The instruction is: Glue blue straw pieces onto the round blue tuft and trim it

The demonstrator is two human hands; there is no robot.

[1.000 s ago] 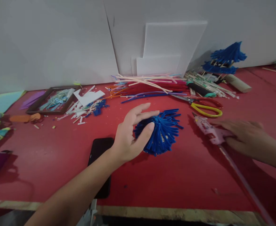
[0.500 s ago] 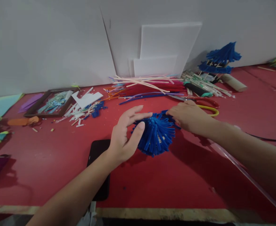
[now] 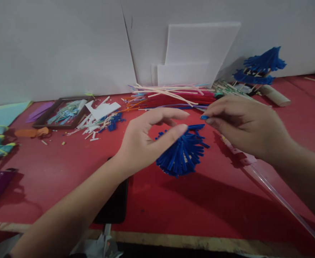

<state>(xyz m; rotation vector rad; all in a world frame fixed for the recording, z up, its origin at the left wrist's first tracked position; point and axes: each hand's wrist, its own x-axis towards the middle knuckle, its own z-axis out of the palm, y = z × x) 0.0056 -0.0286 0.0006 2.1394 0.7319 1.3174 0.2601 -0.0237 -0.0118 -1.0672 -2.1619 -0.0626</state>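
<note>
L hand (image 3: pixel 146 145), fingers apart, is at blue fuzzy cone (image 3: pixel 180 157) mid-frame, contact unclear, & R hand (image 3: pixel 250 129), ctr-right, pinches tiny blue bit (image 3: pixel 204 117).

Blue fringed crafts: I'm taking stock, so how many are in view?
2. One fringed craft is at the middle, partly behind the left hand; the two-tiered craft stands at the back right, beside the brown tube. No others show.

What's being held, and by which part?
The right hand pinches a small blue piece by one end, tip showing; the open left hand appears to hold nothing.
</note>
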